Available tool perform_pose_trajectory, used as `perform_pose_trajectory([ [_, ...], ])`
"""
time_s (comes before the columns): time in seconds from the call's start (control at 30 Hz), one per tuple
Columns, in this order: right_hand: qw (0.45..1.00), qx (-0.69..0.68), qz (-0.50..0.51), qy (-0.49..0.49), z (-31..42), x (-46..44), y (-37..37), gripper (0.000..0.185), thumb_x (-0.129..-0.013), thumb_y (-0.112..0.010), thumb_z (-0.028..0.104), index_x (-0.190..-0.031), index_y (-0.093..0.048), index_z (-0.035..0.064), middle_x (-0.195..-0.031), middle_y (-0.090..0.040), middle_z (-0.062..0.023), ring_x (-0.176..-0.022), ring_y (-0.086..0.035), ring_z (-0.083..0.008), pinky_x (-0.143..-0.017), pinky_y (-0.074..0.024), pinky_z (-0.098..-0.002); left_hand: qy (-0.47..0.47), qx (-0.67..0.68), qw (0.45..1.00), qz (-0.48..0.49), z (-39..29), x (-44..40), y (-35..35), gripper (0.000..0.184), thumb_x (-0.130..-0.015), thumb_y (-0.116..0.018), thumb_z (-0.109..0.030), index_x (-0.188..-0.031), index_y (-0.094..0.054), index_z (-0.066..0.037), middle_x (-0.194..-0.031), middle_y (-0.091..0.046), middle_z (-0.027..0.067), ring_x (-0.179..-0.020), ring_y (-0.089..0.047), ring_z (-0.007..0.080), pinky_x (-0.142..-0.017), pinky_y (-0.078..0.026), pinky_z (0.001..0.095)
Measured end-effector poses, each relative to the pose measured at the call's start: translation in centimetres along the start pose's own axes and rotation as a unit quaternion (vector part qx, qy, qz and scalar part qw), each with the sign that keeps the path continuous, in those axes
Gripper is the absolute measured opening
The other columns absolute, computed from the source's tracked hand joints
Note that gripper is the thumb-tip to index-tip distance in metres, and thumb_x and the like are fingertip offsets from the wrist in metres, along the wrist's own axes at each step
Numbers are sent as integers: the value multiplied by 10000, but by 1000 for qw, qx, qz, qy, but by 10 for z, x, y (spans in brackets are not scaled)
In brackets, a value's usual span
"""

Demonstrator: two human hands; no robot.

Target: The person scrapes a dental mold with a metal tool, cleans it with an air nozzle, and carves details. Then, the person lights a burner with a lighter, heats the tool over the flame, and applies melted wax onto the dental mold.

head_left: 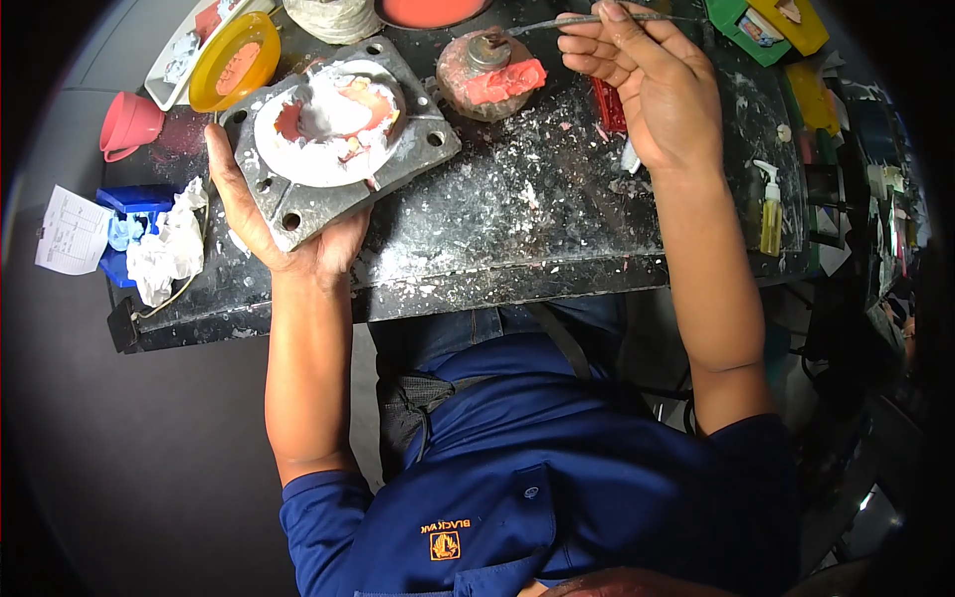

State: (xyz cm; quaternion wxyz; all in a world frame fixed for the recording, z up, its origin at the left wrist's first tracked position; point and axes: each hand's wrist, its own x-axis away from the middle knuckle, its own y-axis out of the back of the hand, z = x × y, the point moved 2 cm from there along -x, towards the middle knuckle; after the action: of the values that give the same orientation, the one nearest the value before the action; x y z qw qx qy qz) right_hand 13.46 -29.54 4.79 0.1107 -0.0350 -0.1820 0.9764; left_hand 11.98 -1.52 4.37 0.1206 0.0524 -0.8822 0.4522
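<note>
While the left hand [316, 254] grips the metal block [413, 154] from beneath, thumb along its left edge, the right hand [668, 95] pinches a thin tool [542, 25] between nearly closed fingertips. Left of that pinch, the tool's end is at the burner [460, 85], apparently the present step; the block, white mass [333, 164] uppermost, lies farther left.

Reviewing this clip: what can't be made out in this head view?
All in the head view:
- Left hand: most fingers hidden beneath the metal plate.
- Thin tool: tip too small to tell against the burner's top.
- Paper sheet: print too small to read.
- Whitish bowl: top cut off by the upper edge.
</note>
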Motion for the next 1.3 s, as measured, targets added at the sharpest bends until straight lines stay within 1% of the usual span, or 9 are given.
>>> perform_pose_trajectory([
  [0.17,1000,-8,11,5,3,3,-3,168,-1037,-611,136,-1022,-647,-27,-914,-749,-180,-764,-753,-230,-713,-640,-332,-2,4,1000,-4,0,-1,1,790,-932,-575,-643,-1481,-498,-80,-1491,-531,149,-1358,-504,357,-1131,-390,604],
  [0.23,1000,-10,8,2,5,9,-5,157,-1044,-597,135,-1041,-644,-14,-931,-745,-174,-788,-747,-228,-737,-636,-343,17,20,999,31,-2,-2,6,779,-947,-566,-661,-1438,-524,-58,-1389,-606,139,-1287,-567,339,-1118,-427,569],
  [0.27,996,40,57,50,2,9,-2,211,-1046,-584,127,-1136,-655,-50,-1091,-731,-251,-923,-749,-249,-846,-619,-348,5,16,999,33,-2,-5,9,739,-961,-551,-653,-1401,-562,-59,-1338,-646,132,-1250,-601,328,-1097,-454,551],
  [0.33,995,32,88,46,0,16,-4,214,-1051,-576,125,-1152,-641,-52,-1076,-730,-260,-934,-751,-257,-861,-620,-355,28,59,996,59,-2,-4,9,709,-970,-544,-643,-1374,-589,-63,-1322,-660,126,-1233,-616,320,-1083,-471,539],
  [0.47,979,26,181,89,-3,36,-28,237,-1070,-543,136,-1169,-615,-67,-1060,-728,-270,-889,-758,-270,-819,-638,-363,37,97,991,88,0,-4,9,689,-976,-537,-637,-1382,-581,-82,-1339,-648,121,-1248,-609,317,-1095,-459,545],
  [0.63,973,79,183,114,-8,50,-44,226,-1068,-546,120,-1148,-601,-84,-913,-733,-215,-785,-759,-256,-715,-652,-353,62,122,981,135,1,-6,14,696,-979,-529,-638,-1401,-565,-86,-1350,-637,120,-1257,-604,316,-1099,-456,541],
  [1.0,966,130,178,132,-8,61,-59,176,-1035,-599,69,-1078,-619,-101,-877,-730,-228,-744,-754,-240,-681,-643,-324,62,132,975,170,1,-7,15,706,-996,-493,-636,-1403,-556,-63,-1351,-634,137,-1264,-598,311,-1107,-451,522],
  [1.1,962,143,183,145,-8,60,-59,178,-1033,-603,71,-1079,-619,-101,-876,-731,-230,-746,-754,-240,-679,-642,-320,40,109,987,115,2,-6,13,713,-994,-494,-640,-1400,-556,-57,-1351,-634,138,-1259,-601,312,-1108,-450,524],
  [1.3,962,145,180,145,-7,62,-60,187,-1035,-603,75,-1087,-616,-104,-871,-734,-234,-749,-757,-240,-675,-642,-314,63,132,974,171,1,-8,16,713,-995,-490,-642,-1395,-560,-56,-1349,-634,139,-1256,-601,314,-1109,-450,522],
])
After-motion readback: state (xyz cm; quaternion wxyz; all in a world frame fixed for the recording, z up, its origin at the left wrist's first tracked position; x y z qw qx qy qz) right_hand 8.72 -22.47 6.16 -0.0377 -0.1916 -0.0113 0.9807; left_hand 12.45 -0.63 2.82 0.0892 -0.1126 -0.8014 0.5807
